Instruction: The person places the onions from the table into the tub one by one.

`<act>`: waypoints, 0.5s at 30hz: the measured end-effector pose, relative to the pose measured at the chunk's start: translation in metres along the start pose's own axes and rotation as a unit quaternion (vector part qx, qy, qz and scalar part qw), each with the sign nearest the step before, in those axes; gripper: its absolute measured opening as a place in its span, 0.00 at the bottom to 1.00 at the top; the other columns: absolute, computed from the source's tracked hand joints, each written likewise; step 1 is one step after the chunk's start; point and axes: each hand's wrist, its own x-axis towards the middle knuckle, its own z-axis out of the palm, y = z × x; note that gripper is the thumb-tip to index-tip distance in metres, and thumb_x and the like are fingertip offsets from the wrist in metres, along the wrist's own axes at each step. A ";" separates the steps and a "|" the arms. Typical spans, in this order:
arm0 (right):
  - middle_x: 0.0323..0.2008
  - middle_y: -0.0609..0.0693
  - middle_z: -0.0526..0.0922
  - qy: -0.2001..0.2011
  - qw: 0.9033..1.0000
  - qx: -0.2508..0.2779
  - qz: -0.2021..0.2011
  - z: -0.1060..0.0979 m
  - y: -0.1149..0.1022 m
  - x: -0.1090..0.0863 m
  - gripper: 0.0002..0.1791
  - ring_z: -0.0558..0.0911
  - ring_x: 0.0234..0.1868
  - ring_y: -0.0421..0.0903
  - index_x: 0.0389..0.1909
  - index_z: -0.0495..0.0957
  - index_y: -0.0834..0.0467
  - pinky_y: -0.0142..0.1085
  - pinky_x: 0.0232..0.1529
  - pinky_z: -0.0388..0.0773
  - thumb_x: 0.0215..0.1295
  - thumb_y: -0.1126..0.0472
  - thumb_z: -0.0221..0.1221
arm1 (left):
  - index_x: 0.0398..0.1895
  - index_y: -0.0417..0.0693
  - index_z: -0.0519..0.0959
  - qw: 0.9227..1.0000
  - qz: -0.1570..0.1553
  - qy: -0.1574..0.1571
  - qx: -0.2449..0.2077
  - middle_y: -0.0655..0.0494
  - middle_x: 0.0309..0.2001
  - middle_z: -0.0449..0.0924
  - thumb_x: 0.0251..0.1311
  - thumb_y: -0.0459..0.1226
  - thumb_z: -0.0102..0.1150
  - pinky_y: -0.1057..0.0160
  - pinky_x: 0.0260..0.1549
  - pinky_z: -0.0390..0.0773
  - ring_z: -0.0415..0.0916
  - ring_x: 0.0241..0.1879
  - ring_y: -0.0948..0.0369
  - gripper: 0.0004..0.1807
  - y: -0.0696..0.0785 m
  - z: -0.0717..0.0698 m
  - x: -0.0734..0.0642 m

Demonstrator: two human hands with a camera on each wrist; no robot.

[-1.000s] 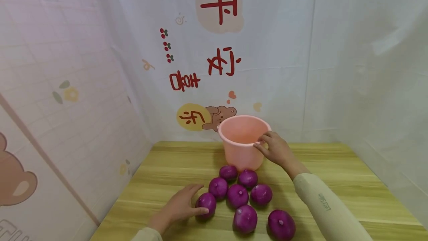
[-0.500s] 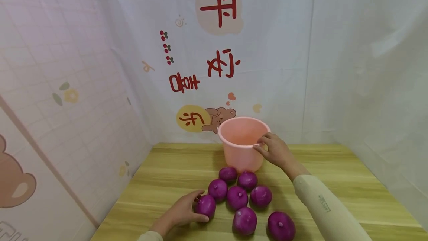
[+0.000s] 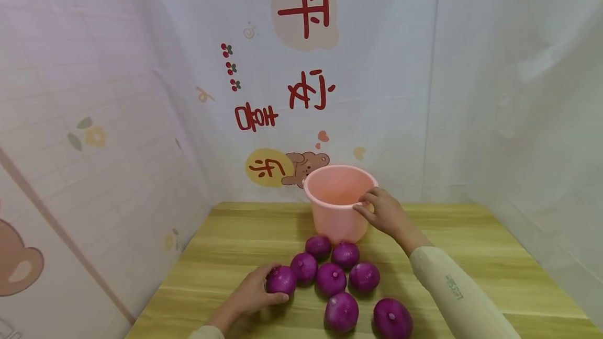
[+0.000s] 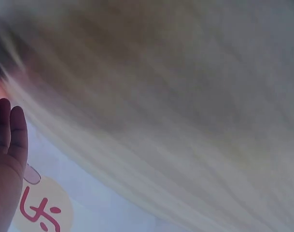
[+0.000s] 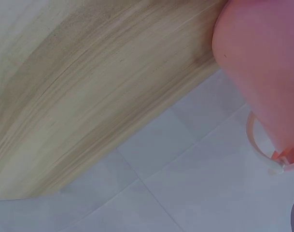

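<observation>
My left hand grips a red onion at the left of the group, thumb in front and fingers behind it. In the left wrist view the fingers and a sliver of onion show at the left edge. A pink bucket stands upright behind the onions. My right hand pinches its near right rim, thumb outside and fingers over the edge. The right wrist view shows the bucket's side and its handle. Its bottom inside is hidden in the head view.
Several more red onions lie loose on the wood-grain table, in front of the bucket. One onion sits apart at the front right. A printed white cloth hangs behind the table, and another wall cloth stands at the left.
My left hand has closed round the leftmost onion and drawn it slightly up and left, away from where it lay. The right hand and bucket keep their places; the head view shifts slightly.
</observation>
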 end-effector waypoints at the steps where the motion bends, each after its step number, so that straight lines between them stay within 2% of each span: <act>1: 0.33 0.47 0.74 0.000 1.000 -0.001 0.000 0.000 0.000 0.000 0.14 0.73 0.35 0.45 0.32 0.80 0.54 0.42 0.34 0.72 0.56 0.47 0.61 | 0.60 0.50 0.65 1.000 0.005 0.011 0.002 0.53 0.53 0.70 0.44 0.58 0.64 0.53 0.45 0.72 0.70 0.49 0.54 0.41 0.001 -0.002 0.001; 8: 0.33 0.47 0.75 0.008 1.000 0.003 0.002 -0.001 0.001 0.002 0.13 0.73 0.35 0.45 0.31 0.80 0.54 0.42 0.33 0.72 0.55 0.48 0.62 | 0.64 0.46 0.60 0.999 -0.012 0.048 0.013 0.49 0.53 0.66 0.49 0.59 0.58 0.56 0.41 0.73 0.70 0.48 0.54 0.43 0.014 -0.021 0.013; 15: 0.33 0.46 0.74 0.004 1.000 0.004 0.005 -0.002 0.000 0.000 0.13 0.73 0.35 0.44 0.31 0.80 0.53 0.41 0.34 0.72 0.55 0.47 0.62 | 0.63 0.40 0.58 0.997 -0.017 0.073 -0.010 0.45 0.54 0.65 0.46 0.56 0.63 0.55 0.44 0.73 0.69 0.50 0.53 0.46 0.039 -0.037 0.036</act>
